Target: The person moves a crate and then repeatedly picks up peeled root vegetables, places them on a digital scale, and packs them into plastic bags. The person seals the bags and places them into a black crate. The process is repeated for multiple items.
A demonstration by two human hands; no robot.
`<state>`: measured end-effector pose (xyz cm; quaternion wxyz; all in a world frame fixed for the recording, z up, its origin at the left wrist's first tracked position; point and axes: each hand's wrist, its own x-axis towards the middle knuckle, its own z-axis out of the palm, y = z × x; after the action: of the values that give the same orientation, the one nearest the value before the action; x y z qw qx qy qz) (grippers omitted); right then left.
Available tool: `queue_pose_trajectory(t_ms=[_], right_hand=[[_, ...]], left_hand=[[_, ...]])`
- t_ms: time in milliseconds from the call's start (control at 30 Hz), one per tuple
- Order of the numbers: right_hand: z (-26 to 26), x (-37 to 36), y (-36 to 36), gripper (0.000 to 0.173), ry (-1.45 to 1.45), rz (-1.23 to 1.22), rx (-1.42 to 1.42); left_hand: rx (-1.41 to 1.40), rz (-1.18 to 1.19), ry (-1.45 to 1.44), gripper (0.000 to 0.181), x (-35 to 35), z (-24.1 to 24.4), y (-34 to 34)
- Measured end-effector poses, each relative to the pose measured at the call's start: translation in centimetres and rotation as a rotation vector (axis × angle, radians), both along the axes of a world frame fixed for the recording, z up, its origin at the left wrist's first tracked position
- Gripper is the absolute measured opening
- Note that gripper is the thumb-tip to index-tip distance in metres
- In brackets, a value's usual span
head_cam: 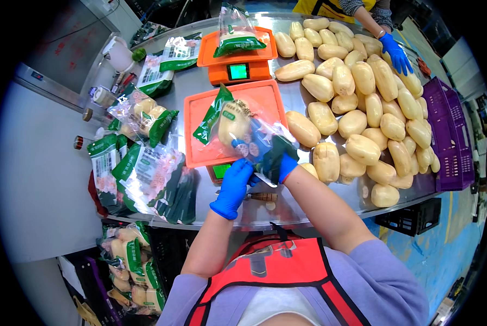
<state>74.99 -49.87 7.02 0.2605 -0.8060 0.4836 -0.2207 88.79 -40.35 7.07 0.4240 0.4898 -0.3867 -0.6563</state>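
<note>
My left hand (233, 187), in a blue glove, pinches the near rim of a clear and green printed plastic bag (211, 116). My right hand (263, 136), also gloved in blue, reaches into the bag's mouth and shows blurred through the film. Its fingertips lie close to a peeled lotus root section (232, 125) in the far end of the bag; whether they grip it, I cannot tell. Beneath the bag is the orange pan (194, 153) of a digital scale. A wooden-handled tool (264, 197) rests on the metal table (215, 216) just beyond my body.
A second orange scale (211, 61) bears a filled bag (236, 40). Peeled lotus roots (351, 122) cover the table's right side, beside a purple crate (451, 138). Flat bags (150, 179) and a filled bag (143, 114) lie left. A co-worker's gloved hand (396, 53) touches the roots.
</note>
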Motion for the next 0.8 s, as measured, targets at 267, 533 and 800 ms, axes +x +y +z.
queue_pose_trajectory(t_ms=[267,533,800], right_hand=[[0.2,-0.1,-1.1,0.027,0.113,0.011,-0.070],[0.6,0.1,-1.9,0.028,0.162,0.044,-0.126],[0.1,-10.5,8.5,0.022,-0.124,-0.016,-0.156]], left_hand=[[-0.011,-0.052,-0.022,0.016,0.3,-0.3,0.6],[-0.124,-0.060,-0.108,0.016,0.5,-1.9,0.5],[-0.009,0.106,-0.033,0.017,-0.8,-1.9,0.5]])
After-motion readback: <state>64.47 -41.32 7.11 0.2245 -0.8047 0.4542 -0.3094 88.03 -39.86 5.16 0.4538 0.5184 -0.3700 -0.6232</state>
